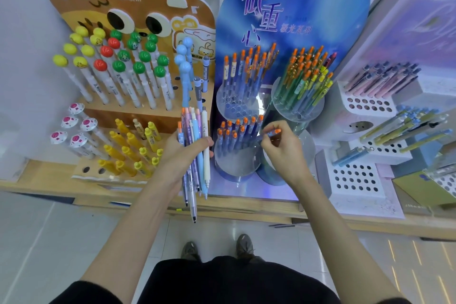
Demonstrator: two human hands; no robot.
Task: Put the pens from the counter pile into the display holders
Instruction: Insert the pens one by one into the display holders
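Note:
My left hand grips a bundle of pens, purple, blue and cream, tips pointing down over the counter edge. My right hand pinches one blue pen with an orange cap, held slantwise just above the lower round clear holder of the blue display. That holder has a cluster of orange-capped pens standing in its back half. Two upper round holders on the same display stand are fuller.
A brown cat-shaped display on the left holds ball-topped and yellow pens. White perforated holders with pastel pens stand on the right. The wooden counter edge runs below my hands, with the tiled floor and my shoes beneath.

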